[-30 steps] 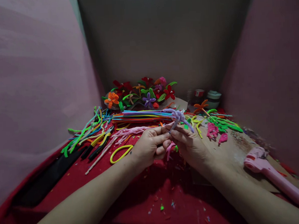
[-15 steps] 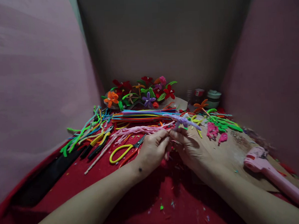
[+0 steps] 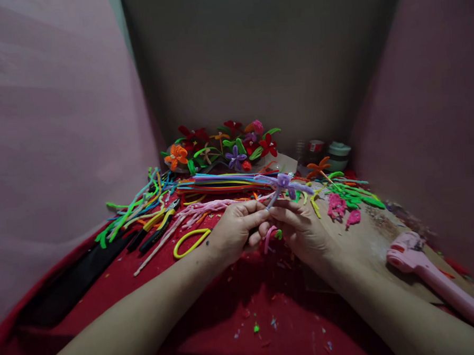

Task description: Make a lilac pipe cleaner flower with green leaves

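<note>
A purple pipe-cleaner flower [image 3: 285, 184] is held up in front of me, its petals spread and its pale stem slanting down between my fingertips. My left hand [image 3: 243, 225] pinches that stem between thumb and forefinger. Close beside it, my right hand [image 3: 303, 224] grips the stem too, the fingertips of both hands nearly touching. Under the hands a pink pipe-cleaner piece [image 3: 267, 240] and a bit of green show; whether a hand holds them I cannot tell. Yellow-handled scissors [image 3: 190, 243] lie partly hidden behind my left wrist.
Pipe-cleaner flowers [image 3: 230, 151] stand at the back, with bundled pipe cleaners [image 3: 229, 181] before them. Pliers [image 3: 156, 227] and loose strands lie left. At right, a pink glue gun [image 3: 433, 273] rests on a board [image 3: 355, 245] near green pieces [image 3: 353, 192]. A lidded jar [image 3: 339, 153] stands behind.
The purple flower has tilted upright, so its centre and stem now show. My left hand has turned and shifted slightly, covering the scissors' blades and orange handle.
</note>
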{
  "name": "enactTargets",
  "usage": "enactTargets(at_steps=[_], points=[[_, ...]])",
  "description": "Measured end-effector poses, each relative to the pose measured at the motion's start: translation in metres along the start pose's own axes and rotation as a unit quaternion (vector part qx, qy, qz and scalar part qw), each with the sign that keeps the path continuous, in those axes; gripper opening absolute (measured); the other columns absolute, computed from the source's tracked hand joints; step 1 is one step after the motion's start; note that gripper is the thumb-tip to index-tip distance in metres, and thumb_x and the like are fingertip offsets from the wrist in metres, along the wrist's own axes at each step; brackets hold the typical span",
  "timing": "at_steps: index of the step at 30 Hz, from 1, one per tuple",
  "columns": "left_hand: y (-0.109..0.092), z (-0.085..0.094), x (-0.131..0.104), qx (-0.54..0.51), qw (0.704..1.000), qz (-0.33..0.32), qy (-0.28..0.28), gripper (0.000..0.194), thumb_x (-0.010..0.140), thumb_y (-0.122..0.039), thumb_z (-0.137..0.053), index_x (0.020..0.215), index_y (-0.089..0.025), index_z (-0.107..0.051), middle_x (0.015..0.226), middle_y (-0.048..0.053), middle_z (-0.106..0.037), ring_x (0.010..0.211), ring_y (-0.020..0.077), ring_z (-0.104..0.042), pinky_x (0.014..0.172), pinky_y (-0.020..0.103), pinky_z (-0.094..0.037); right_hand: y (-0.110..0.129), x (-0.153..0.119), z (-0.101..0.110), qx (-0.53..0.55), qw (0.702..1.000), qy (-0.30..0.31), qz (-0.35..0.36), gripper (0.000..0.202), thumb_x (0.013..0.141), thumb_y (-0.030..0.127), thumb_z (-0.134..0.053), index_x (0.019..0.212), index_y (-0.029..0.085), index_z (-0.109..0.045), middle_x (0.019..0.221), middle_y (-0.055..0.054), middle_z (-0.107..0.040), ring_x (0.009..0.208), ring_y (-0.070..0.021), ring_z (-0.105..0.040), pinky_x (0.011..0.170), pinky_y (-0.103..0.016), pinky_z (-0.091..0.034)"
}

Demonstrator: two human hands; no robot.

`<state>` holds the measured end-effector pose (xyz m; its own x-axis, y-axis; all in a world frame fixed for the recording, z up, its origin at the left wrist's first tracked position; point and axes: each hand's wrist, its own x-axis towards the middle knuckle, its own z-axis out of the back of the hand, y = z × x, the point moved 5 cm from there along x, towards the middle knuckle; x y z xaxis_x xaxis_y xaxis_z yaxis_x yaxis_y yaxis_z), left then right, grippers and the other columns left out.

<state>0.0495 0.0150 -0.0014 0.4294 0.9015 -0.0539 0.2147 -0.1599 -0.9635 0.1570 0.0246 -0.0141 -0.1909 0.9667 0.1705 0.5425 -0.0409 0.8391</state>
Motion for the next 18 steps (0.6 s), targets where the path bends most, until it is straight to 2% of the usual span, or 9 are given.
enactTargets(at_steps=[9, 14, 18], points=[[-0.0010, -0.0016, -0.0002, -0.002, 1.000, 0.010, 0.008, 0.019, 0.075, -0.030, -0.064, 0.071, -0.014, -0.055, 0.047, -0.007, -0.049, 0.029, -0.0002, -0.028, 0.029, 0.012, -0.020, 0.0006, 0.0001, -0.0041, 0.017, 0.999, 0.030, 0.005, 0.010, 0.065, 0.021, -0.070, 0.076, 0.021, -0.071, 0.071, 0.000, -0.068, 0.065, -0.0133, -0.057, 0.066, -0.028, -0.045], [-0.0046, -0.0004, -0.0020, 0.081, 0.996, -0.033, -0.018, 0.020, 0.076, -0.031, -0.061, 0.068, -0.014, -0.055, 0.051, -0.005, -0.053, 0.032, 0.0008, -0.038, 0.032, 0.013, -0.027, -0.0012, 0.0014, -0.0023, 0.020, 0.999, 0.022, 0.020, 0.008, 0.065, 0.020, -0.071, 0.073, 0.021, -0.072, 0.069, -0.001, -0.068, 0.061, -0.0133, -0.056, 0.059, -0.027, -0.045], [-0.0084, -0.0036, -0.0044, 0.162, 0.983, -0.081, -0.039, 0.016, 0.078, -0.027, -0.056, 0.070, -0.013, -0.054, 0.056, -0.004, -0.054, 0.036, 0.0035, -0.044, 0.034, 0.015, -0.034, -0.0053, 0.0015, 0.0011, 0.054, 0.998, -0.017, 0.007, 0.008, 0.059, 0.017, -0.075, 0.066, 0.020, -0.071, 0.065, 0.001, -0.066, 0.058, -0.0116, -0.054, 0.056, -0.025, -0.044]])
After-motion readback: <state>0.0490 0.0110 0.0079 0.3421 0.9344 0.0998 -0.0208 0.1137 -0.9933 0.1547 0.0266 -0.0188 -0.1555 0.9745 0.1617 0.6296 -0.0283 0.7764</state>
